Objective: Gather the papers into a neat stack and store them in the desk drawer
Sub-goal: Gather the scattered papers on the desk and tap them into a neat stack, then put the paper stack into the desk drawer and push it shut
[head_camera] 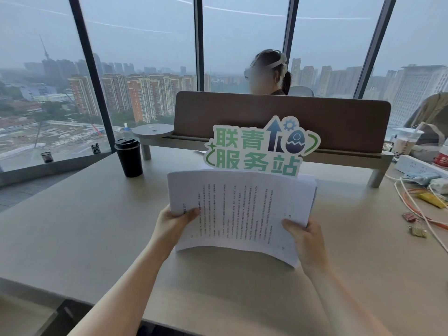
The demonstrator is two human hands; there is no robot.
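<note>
Tall windows [150, 57] fill the far wall, with hazy tower blocks beyond. Below them runs a wide beige desk [84, 226], backed by a brown divider [339, 120] behind which another person [271, 73] sits. A black cup [129, 157] stands on the left of the desk; a green sign [257, 147] leans at the divider; cables [417, 209] and a power strip [419, 166] clutter the right. The papers [240, 209] are held above the desk, bowed, the left hand [173, 223] gripping their left edge and the right hand [306, 241] their right.

Both hands, left [173, 220] and right [306, 238], extended forward, fingers clamped.
</note>
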